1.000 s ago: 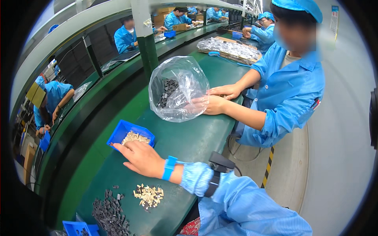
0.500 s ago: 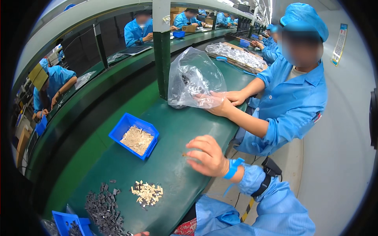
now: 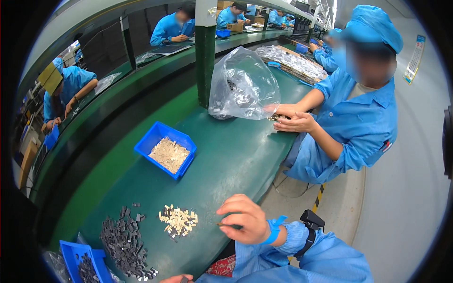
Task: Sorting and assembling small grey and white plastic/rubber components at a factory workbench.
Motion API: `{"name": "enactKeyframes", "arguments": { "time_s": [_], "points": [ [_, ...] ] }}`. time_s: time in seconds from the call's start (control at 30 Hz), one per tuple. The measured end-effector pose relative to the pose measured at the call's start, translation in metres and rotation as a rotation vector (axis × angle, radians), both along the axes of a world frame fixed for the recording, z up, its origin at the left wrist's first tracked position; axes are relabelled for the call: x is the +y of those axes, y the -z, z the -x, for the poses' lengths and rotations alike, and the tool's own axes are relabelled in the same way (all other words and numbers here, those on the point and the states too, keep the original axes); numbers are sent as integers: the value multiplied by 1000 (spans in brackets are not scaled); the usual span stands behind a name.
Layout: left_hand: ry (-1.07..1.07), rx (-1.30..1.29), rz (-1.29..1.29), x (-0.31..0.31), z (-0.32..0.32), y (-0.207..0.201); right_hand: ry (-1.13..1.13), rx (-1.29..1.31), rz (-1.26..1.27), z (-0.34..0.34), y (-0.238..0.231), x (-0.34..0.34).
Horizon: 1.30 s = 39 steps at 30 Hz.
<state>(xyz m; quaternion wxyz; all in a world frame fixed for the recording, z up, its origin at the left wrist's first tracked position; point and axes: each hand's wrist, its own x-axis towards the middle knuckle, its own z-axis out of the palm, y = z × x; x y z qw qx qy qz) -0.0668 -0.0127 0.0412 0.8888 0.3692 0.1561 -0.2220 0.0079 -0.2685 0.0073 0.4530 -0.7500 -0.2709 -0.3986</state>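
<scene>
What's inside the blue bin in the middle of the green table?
A heap of small pale pieces lies inside the blue bin. The top layer shows, along with some bare inner wall. What lies beneath that layer, including the floor under it, is covered.

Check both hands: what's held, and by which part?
Right hand pinches a small brownish piece between thumb and finger; which part is too small to tell. Left hand, mostly out of frame, has a dark piece at its fingers; hold unclear.
</scene>
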Motion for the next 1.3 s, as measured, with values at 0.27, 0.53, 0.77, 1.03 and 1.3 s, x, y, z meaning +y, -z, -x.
{"name": "enactKeyframes", "arguments": {
  "time_s": [0.27,0.53,0.77,1.03,1.3],
  "points": [
    [-43,-257,38,-30,-16,17,-530,633,-764,34,-8,45],
    [-197,-386,-286,-19,-8,19,-784,932,-868,42,1,90],
    [-171,-486,-408,-12,-8,25,-768,911,-795,35,4,103],
    [-167,-453,-428,-9,-12,28,-745,953,-736,28,7,104],
    [-140,-449,-427,-9,-16,27,-680,1004,-745,25,1,104]
  ]
}}
